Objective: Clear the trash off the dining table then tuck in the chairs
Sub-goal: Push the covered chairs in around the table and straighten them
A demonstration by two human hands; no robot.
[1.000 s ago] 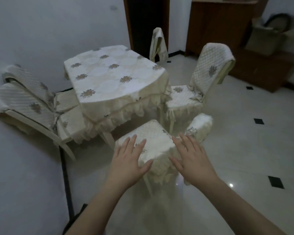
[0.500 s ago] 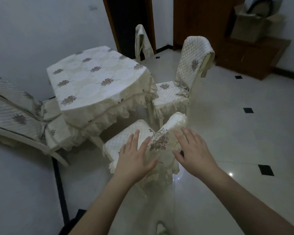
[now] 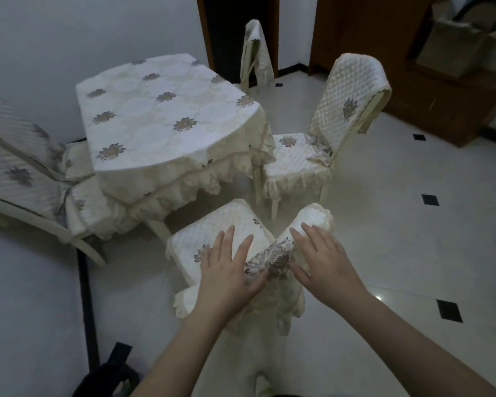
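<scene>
The dining table point(image 3: 166, 118) wears a cream cloth with flower motifs and a frilled skirt; nothing lies on its top. Just below me stands a quilted cream chair point(image 3: 212, 233), its seat pointing at the table and its backrest top nearest me. My left hand point(image 3: 226, 273) hovers over the backrest's left end with fingers spread, thumb touching the embroidered patch. My right hand point(image 3: 324, 259) rests flat on the backrest's right end, fingers apart. Neither hand grips anything.
A second covered chair point(image 3: 321, 144) stands at the table's right side, pulled out. Two more covered chairs point(image 3: 26, 170) sit at the left against the wall. Another chair point(image 3: 255, 53) stands by the dark doorway. A wooden cabinet point(image 3: 430, 87) lines the back right. White tiled floor point(image 3: 413, 253) spreads to the right.
Both hands have come down and forward onto the near chair's backrest. The view has shifted closer over that chair, and the backrest now lies between my hands.
</scene>
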